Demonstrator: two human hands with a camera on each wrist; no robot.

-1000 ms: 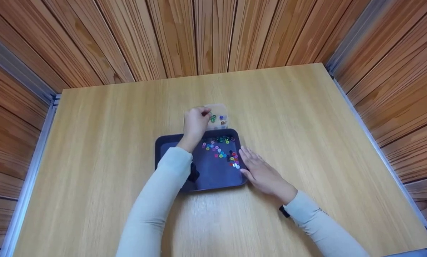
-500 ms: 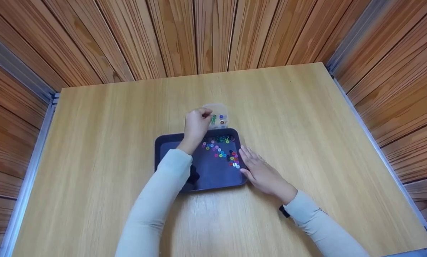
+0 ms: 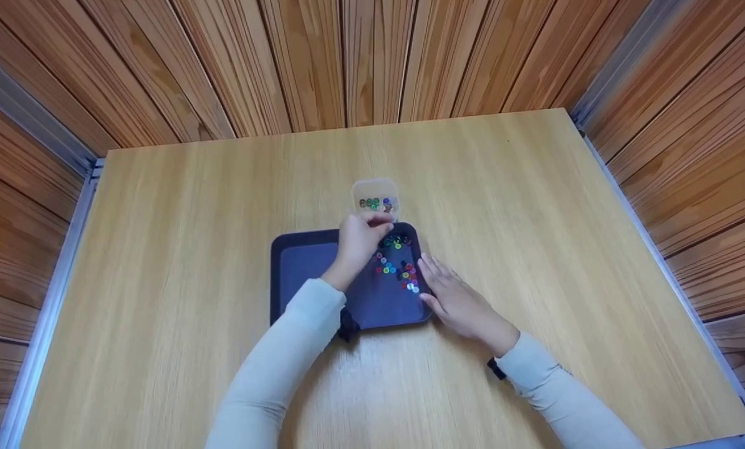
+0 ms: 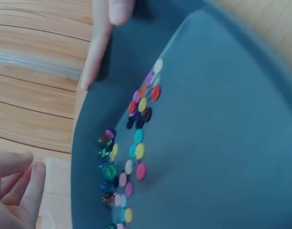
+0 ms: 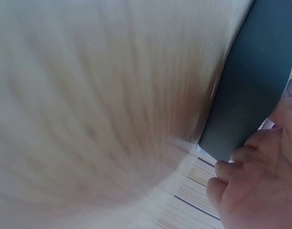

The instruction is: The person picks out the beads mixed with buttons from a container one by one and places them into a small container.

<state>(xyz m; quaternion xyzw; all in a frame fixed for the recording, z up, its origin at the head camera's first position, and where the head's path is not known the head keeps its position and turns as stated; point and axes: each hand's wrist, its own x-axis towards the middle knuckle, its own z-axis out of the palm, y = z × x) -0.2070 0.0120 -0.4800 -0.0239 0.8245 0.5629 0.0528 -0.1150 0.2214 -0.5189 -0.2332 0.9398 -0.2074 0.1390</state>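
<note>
A dark blue tray (image 3: 310,265) lies on the table with small round bright discs (image 4: 140,150) scattered towards its right side. Shinier gem-like beads (image 4: 109,171), green, brown and blue, gather along its far wall. Behind the tray stands a translucent container (image 3: 375,185) with several green, brown and blue beads (image 3: 373,203) inside. My left hand (image 3: 360,242) hovers over the tray's far rim by the container, thumb and fingertips close together and nothing visible between them. Extended fingers of my right hand (image 3: 462,305) rest against the tray's right side.
The wooden table (image 3: 179,249) surrounds the tray on all sides. Wood-panelled walls (image 3: 316,68) rise behind it and at both sides. A black object (image 3: 348,325) shows beneath the left sleeve, at the tray's front edge.
My left hand has moved from the container's left part towards the right and nearer to me, uncovering more beads in the container. The right hand stays against the tray.
</note>
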